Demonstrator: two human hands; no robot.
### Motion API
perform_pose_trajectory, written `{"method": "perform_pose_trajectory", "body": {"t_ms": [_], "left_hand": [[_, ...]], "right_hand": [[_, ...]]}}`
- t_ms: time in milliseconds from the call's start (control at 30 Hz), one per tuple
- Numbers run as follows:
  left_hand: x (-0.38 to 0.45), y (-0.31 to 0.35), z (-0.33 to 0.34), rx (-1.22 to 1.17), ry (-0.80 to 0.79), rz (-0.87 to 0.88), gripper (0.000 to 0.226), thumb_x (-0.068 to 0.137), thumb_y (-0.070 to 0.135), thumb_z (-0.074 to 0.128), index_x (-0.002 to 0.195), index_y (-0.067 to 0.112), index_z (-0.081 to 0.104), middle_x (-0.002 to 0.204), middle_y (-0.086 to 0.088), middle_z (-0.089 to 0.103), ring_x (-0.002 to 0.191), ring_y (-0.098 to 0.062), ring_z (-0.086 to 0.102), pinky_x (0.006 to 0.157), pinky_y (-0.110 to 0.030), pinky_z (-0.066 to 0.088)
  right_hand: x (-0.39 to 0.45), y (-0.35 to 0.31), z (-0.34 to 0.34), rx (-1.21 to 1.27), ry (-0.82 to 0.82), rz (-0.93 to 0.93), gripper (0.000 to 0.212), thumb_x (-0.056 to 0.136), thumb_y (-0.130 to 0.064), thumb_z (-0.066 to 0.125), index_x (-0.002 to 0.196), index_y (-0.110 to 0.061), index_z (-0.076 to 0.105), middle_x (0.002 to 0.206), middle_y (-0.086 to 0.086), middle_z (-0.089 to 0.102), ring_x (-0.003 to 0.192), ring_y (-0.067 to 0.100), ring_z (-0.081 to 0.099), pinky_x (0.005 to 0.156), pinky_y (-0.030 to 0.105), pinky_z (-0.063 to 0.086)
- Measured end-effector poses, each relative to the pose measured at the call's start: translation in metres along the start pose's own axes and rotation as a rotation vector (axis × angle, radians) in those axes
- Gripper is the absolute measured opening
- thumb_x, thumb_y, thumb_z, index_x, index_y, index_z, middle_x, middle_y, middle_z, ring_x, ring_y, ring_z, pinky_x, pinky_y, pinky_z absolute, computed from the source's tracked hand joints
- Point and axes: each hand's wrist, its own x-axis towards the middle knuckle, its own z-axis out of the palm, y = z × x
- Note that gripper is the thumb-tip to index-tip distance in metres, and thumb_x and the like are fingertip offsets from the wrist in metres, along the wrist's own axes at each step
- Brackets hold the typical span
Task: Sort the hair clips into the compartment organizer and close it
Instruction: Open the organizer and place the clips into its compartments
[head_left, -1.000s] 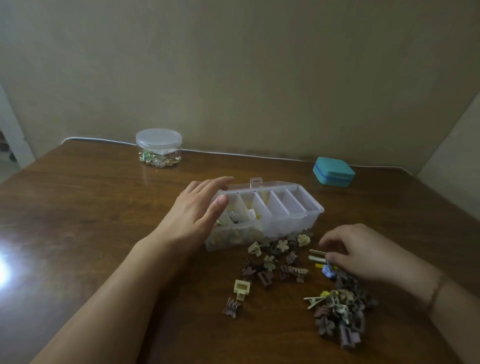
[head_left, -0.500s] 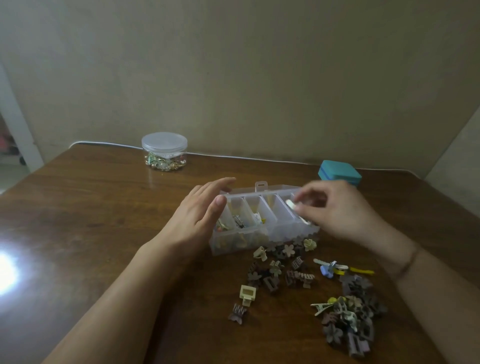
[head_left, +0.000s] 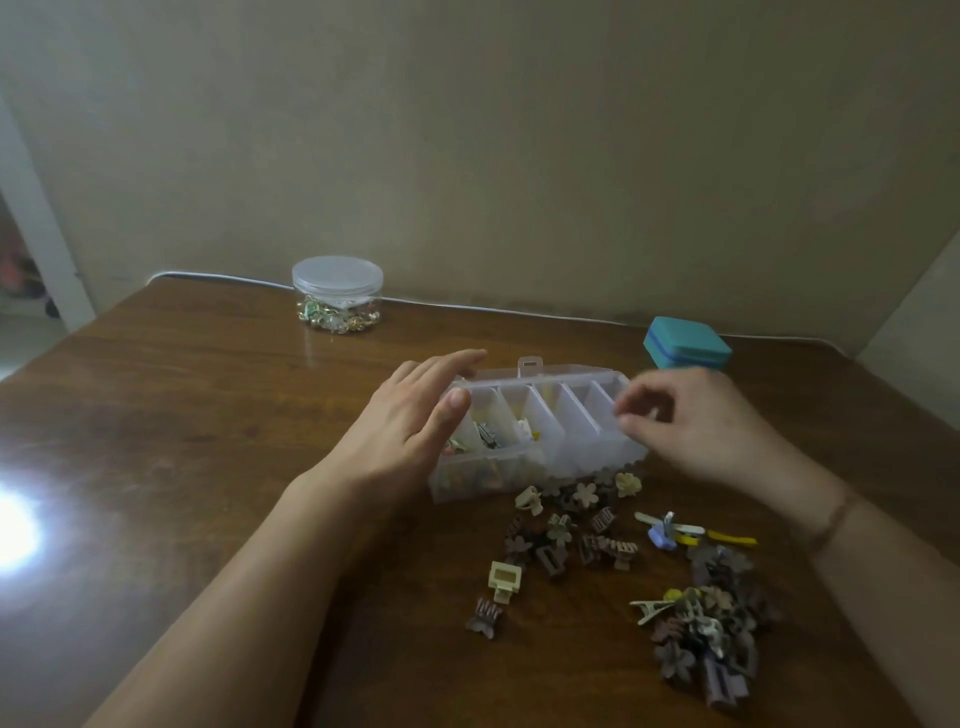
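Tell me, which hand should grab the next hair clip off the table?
Probably the right hand. It hovers over the organizer's right end with nothing visibly held, and the loose clips lie just below it. The left hand rests flat against the organizer, steadying it.

The left hand (head_left: 410, 431) covers the 9 o'clock end of the compartment organizer (head_left: 540, 431), hiding most of that end compartment. The right hand (head_left: 691, 421) is motion-blurred and masks the 3 o'clock end; whether its curled fingertips (head_left: 623, 423) pinch anything cannot be told. The clips inside the organizer are too small to identify. The dark clip pile (head_left: 711, 639) at 5 o'clock blurs into one mass. Both forearms and the desk (head_left: 208, 415) are cut off by the frame edges.
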Motion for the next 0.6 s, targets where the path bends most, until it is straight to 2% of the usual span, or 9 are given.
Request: {"method": "perform_pose_trajectory", "body": {"t_ms": [67, 133, 200, 267, 400, 500, 600], "left_hand": [[0.000, 0.000, 0.001, 0.014, 0.000, 0.001, 0.084, 0.082, 0.084, 0.007, 0.146, 0.038, 0.037, 0.137, 0.017, 0.049, 0.128, -0.005, 0.039, 0.105, -0.048, 0.038], [0.001, 0.000, 0.002, 0.026, -0.003, -0.001, 0.085, 0.082, 0.085, 0.006, 0.146, 0.039, 0.037, 0.138, 0.017, 0.049, 0.128, -0.006, 0.038, 0.105, -0.048, 0.038], [0.001, -0.001, 0.003, 0.037, -0.003, 0.003, 0.084, 0.082, 0.084, 0.006, 0.146, 0.040, 0.037, 0.138, 0.017, 0.048, 0.128, -0.006, 0.038, 0.105, -0.049, 0.038], [0.001, -0.001, 0.003, 0.041, -0.004, 0.006, 0.082, 0.083, 0.083, 0.006, 0.146, 0.040, 0.036, 0.139, 0.017, 0.048, 0.128, -0.006, 0.037, 0.105, -0.049, 0.038], [0.000, 0.000, 0.002, 0.031, -0.006, 0.007, 0.085, 0.082, 0.085, 0.007, 0.146, 0.038, 0.037, 0.138, 0.017, 0.049, 0.129, -0.004, 0.037, 0.105, -0.049, 0.038], [0.001, -0.003, 0.002, -0.096, 0.032, -0.016, 0.085, 0.080, 0.087, 0.011, 0.144, 0.039, 0.039, 0.135, 0.016, 0.051, 0.127, -0.003, 0.044, 0.105, -0.045, 0.040], [0.006, -0.008, 0.000, -0.261, 0.102, -0.045, 0.092, 0.074, 0.092, 0.011, 0.143, 0.039, 0.041, 0.131, 0.014, 0.055, 0.119, -0.003, 0.054, 0.095, -0.032, 0.046]], "right_hand": [[-0.018, 0.020, -0.002, -0.120, -0.127, 0.052, 0.019, 0.086, -0.028, 0.068, 0.086, -0.044, 0.057, 0.092, -0.018, 0.062, 0.087, 0.000, 0.059, 0.073, 0.022, 0.051], [-0.033, 0.036, 0.001, -0.253, -0.279, 0.090, 0.019, 0.083, -0.041, 0.068, 0.097, -0.048, 0.057, 0.105, -0.024, 0.058, 0.099, -0.002, 0.055, 0.086, 0.028, 0.052], [-0.044, 0.043, 0.006, -0.317, -0.350, 0.067, 0.031, 0.081, -0.051, 0.067, 0.110, -0.047, 0.058, 0.112, -0.027, 0.053, 0.107, -0.004, 0.050, 0.091, 0.029, 0.050], [-0.049, 0.044, 0.011, -0.283, -0.341, 0.028, 0.031, 0.081, -0.050, 0.068, 0.111, -0.047, 0.058, 0.111, -0.027, 0.053, 0.108, -0.005, 0.049, 0.093, 0.028, 0.049], [-0.050, 0.040, 0.016, -0.276, -0.279, -0.007, 0.021, 0.083, -0.045, 0.068, 0.096, -0.052, 0.054, 0.101, -0.027, 0.053, 0.102, -0.005, 0.046, 0.090, 0.028, 0.047], [-0.043, 0.025, 0.009, -0.163, -0.196, -0.007, 0.019, 0.082, -0.040, 0.070, 0.095, -0.046, 0.059, 0.097, -0.024, 0.058, 0.094, -0.005, 0.053, 0.084, 0.026, 0.049], [-0.023, -0.005, 0.006, -0.003, -0.076, -0.106, 0.015, 0.085, -0.032, 0.069, 0.097, -0.039, 0.065, 0.088, -0.018, 0.063, 0.081, -0.003, 0.057, 0.072, 0.020, 0.047]]}}
